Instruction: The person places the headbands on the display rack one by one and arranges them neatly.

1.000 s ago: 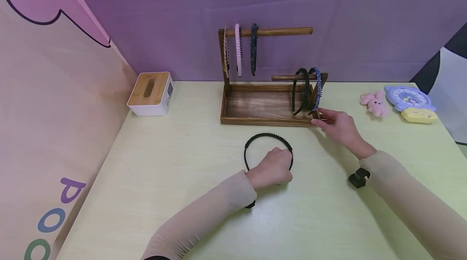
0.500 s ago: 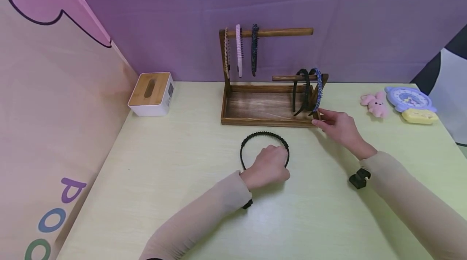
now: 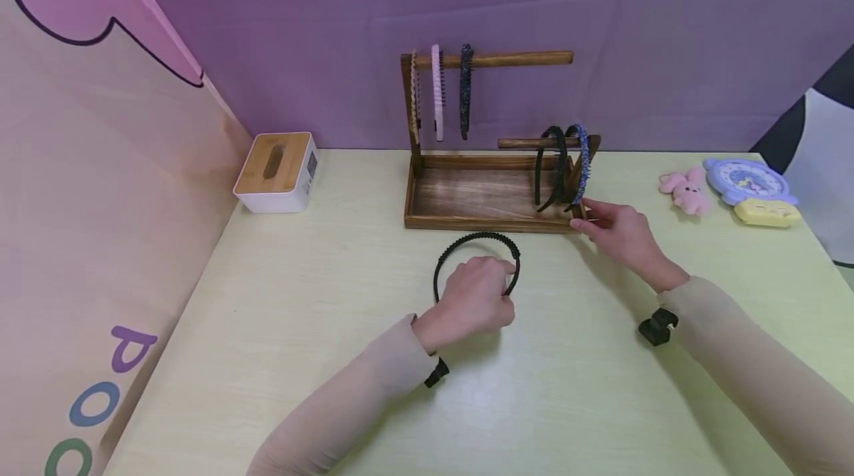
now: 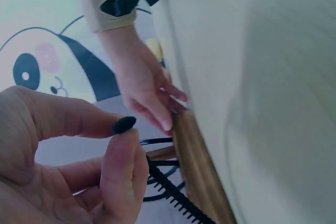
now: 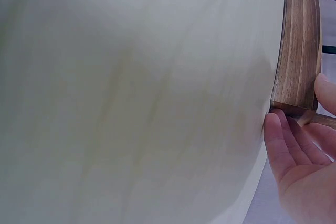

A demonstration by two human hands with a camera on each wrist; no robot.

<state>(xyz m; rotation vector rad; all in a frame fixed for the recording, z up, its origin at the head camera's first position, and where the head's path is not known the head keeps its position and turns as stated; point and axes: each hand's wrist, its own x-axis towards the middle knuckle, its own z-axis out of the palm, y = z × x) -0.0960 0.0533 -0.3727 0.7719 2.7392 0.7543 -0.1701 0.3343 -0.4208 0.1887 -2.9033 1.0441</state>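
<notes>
My left hand (image 3: pixel 475 296) pinches one end of a black toothed headband (image 3: pixel 477 236) between thumb and index finger, just above the table in front of the rack. In the left wrist view the dark tip (image 4: pixel 124 125) of the headband shows at the fingertips. My right hand (image 3: pixel 622 235) holds the front right corner of a wooden headband rack (image 3: pixel 490 225), with thumb and fingers on either side of it. On its upper bar hang a beaded headband (image 3: pixel 415 98), a pink one (image 3: pixel 437 90) and a dark one (image 3: pixel 465 90). Black headbands (image 3: pixel 557 164) and a blue headband (image 3: pixel 583 164) hang on the lower bar.
A white tissue box (image 3: pixel 273 173) with a wooden lid stands at the back left. At the back right lie a pink plush toy (image 3: pixel 687 191), a blue round clock-like toy (image 3: pixel 749 178) and a yellow piece (image 3: pixel 767 212). A purple backdrop (image 3: pixel 267 38) hangs behind the table.
My left hand has moved left and slightly toward the rack, carrying the black headband, which now stands closer to the rack's front edge. The right hand stays at the rack's corner.
</notes>
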